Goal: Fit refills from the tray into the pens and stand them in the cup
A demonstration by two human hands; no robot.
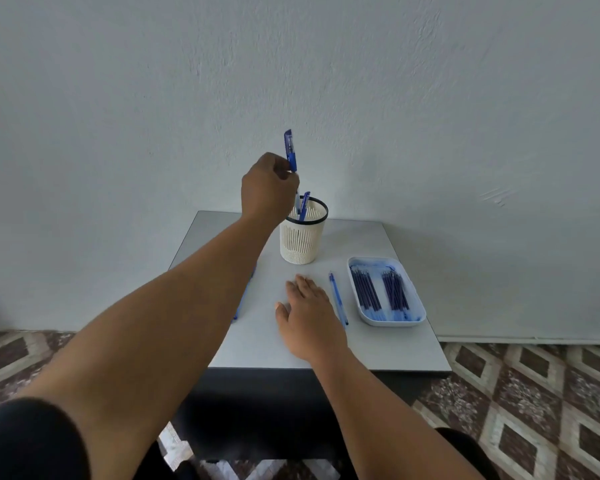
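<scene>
We are at the point of standing a finished pen [290,150] in the cup [302,233], and the cup is our landmark for everything here. Our left hand [269,187] is raised just above the cup's left rim, its fingertips pinching the pen by the middle, cap end up and tip pointing down into the opening. Another pen [304,205] already leans inside the cup, so we judge it best to bring the tip down into the free space beside it, keeping the barrel close to upright, and to let go only once the tip is well below the dark rim; the cup looks light and could tip if the pen is pushed against its wall. Our right hand [309,315] lies flat on the table [378,348] in front of the cup, fingers spread and holding nothing. Just to the right of that hand a loose pen [338,299] lies on the table, and further right of the cup sits the tray [420,301] with its rows of refills [369,292]. More blue shows on the table to the left of the cup, mostly hidden by our left arm.
</scene>
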